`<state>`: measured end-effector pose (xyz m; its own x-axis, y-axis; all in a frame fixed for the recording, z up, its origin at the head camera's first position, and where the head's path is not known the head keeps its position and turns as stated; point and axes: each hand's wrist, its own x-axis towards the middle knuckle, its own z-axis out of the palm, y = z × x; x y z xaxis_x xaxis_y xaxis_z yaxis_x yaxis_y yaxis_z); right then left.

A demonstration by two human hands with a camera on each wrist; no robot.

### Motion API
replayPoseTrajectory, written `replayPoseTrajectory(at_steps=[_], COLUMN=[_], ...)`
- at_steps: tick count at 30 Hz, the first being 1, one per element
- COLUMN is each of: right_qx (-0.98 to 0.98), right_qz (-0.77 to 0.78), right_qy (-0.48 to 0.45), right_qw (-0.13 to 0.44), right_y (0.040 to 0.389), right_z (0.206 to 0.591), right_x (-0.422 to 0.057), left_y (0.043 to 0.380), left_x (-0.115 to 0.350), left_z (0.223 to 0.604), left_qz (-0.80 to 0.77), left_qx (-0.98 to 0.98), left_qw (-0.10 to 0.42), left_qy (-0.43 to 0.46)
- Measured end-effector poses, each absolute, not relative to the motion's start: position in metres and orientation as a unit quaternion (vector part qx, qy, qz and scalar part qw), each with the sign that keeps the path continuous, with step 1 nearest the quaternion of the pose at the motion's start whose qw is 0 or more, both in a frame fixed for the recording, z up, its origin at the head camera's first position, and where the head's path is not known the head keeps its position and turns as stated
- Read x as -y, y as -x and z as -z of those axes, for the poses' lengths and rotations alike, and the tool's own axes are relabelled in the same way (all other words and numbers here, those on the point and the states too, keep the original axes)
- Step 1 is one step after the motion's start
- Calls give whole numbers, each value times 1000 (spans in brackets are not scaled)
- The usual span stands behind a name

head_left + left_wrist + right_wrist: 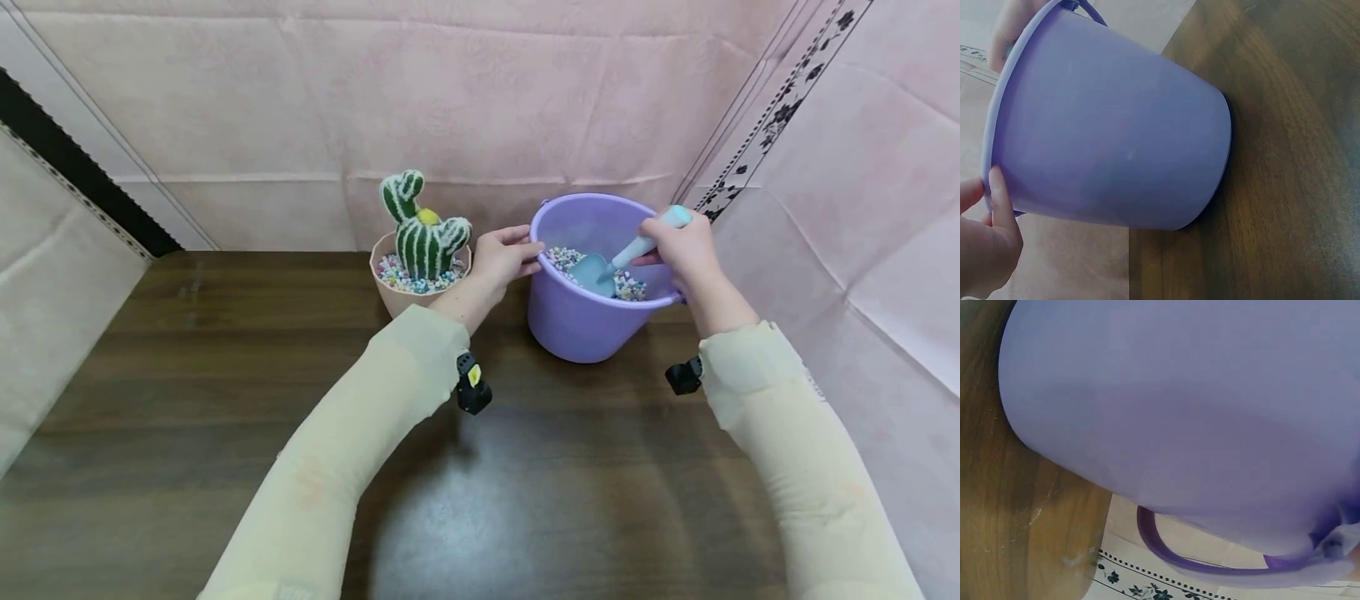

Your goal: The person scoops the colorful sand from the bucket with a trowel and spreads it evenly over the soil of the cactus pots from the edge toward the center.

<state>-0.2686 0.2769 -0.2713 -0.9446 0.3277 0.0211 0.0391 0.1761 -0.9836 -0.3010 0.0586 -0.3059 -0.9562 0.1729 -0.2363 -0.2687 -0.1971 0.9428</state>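
My right hand (686, 246) grips the pale blue handle of a small toy shovel (596, 273). Its blade dips into the multicoloured pebbles (630, 287) inside a purple bucket (585, 321). At the bucket's left rim, my left hand (498, 262) pinches the edge between its digits, one of them lying on the outer wall in the left wrist view. Just left of that hand stands a potted toy cactus (423, 250), green with white stripes and a yellow flower. Similar pebbles (401, 279) surround its base in a beige pot (397, 300), partly covered by my left forearm.
Both containers stand at the far side of a dark wooden table (300, 350), close to a pink cloth backdrop (465, 92). A patterned cloth (885, 208) rises on the right. The bucket's purple handle (1210, 569) hangs at its side.
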Motion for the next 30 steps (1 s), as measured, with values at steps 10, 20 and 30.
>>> replayPoseTrajectory(at_steps=[10,20,30], right_qx=[690,603,532], right_qz=[-698,-762,-808], right_qy=[154,208,226], right_qw=[116,115,110], right_y=[268,268,267], right_z=[269,263,260], right_x=[-275,-273,-277], left_y=[298,295,296], left_x=[-55,-57,-60], left_z=[305,302,304], left_qz=[-770,-768,-778], left_qx=[-620,-621,-608], left_qw=[143,150,149], left_qy=[46,50,55])
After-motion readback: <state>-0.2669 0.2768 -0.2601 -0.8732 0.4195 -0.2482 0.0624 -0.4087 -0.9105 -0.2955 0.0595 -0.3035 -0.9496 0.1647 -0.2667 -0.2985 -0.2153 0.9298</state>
